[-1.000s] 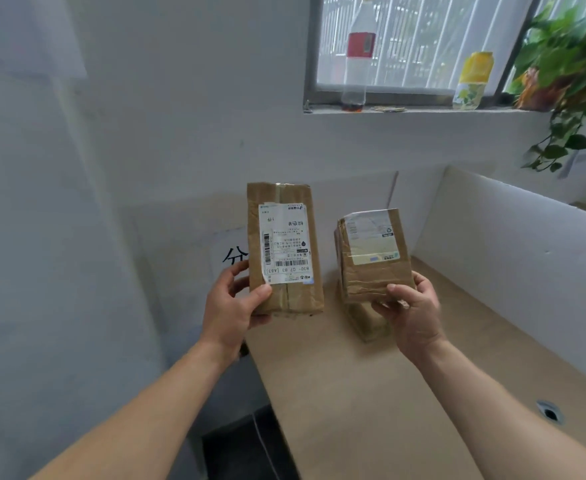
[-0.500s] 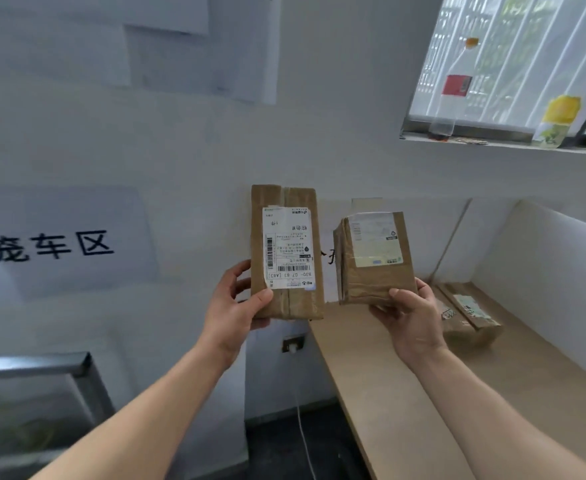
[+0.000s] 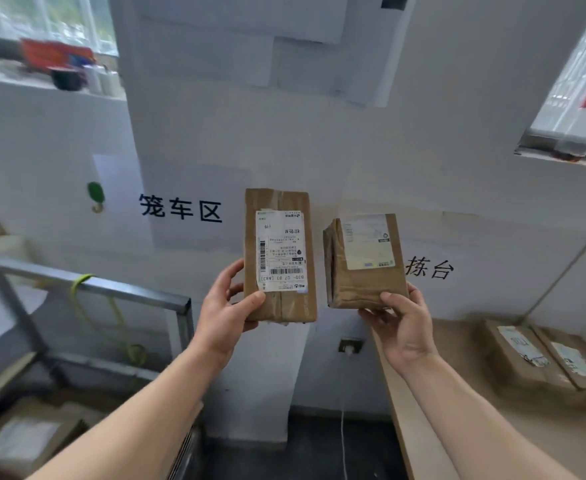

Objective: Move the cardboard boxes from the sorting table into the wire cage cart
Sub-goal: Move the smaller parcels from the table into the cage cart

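Note:
My left hand [image 3: 227, 311] grips a tall narrow cardboard box [image 3: 293, 202] with a white shipping label, held upright in front of the wall. My right hand [image 3: 400, 325] grips a shorter, squarer cardboard box [image 3: 357, 287] with a pale label, beside the first and not touching it. The wire cage cart [image 3: 87, 285] stands at the lower left, its grey metal top rail below and left of my left hand. The wooden sorting table [image 3: 419, 441] lies at the lower right with two more taped boxes [image 3: 540, 362] on it.
Inside the cart lie cardboard parcels [image 3: 25, 438]. A yellow-green cord [image 3: 111, 317] hangs from the cart rail. A wall socket [image 3: 350, 345] with a white cable sits between cart and table. Black characters are printed on the white wall, and window ledges hold bottles.
The view has swung left: the cage cart has come further into sight at the left and the table has slid to the right. Both hands still hold their boxes upright.

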`<action>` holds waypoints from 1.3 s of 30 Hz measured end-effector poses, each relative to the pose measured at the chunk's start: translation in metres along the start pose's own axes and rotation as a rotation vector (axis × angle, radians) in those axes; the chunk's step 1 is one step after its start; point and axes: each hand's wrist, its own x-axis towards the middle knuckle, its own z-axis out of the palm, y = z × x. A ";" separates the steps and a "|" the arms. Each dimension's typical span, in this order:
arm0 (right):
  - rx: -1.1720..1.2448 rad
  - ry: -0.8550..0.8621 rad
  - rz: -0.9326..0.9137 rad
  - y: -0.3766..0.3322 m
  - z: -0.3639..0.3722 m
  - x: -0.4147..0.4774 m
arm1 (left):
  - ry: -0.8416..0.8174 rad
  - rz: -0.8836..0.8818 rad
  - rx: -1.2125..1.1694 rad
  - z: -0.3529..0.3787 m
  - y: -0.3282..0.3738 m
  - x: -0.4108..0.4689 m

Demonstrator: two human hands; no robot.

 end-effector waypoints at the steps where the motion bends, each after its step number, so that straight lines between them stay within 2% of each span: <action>1: 0.005 -0.016 0.021 0.005 0.004 0.001 | 0.034 0.000 0.007 -0.006 0.000 -0.006; 12: -0.020 -0.244 0.254 0.071 0.045 -0.005 | 0.368 0.033 -0.001 -0.065 -0.006 -0.083; 22: -0.179 -0.462 0.402 0.137 0.097 -0.043 | 0.580 0.042 -0.029 -0.129 -0.021 -0.154; 32: -0.288 -0.595 0.535 0.238 0.177 -0.082 | 0.832 -0.014 -0.073 -0.244 -0.043 -0.204; 39: -0.421 -0.640 0.585 0.306 0.229 -0.100 | 0.887 -0.129 -0.045 -0.320 -0.068 -0.226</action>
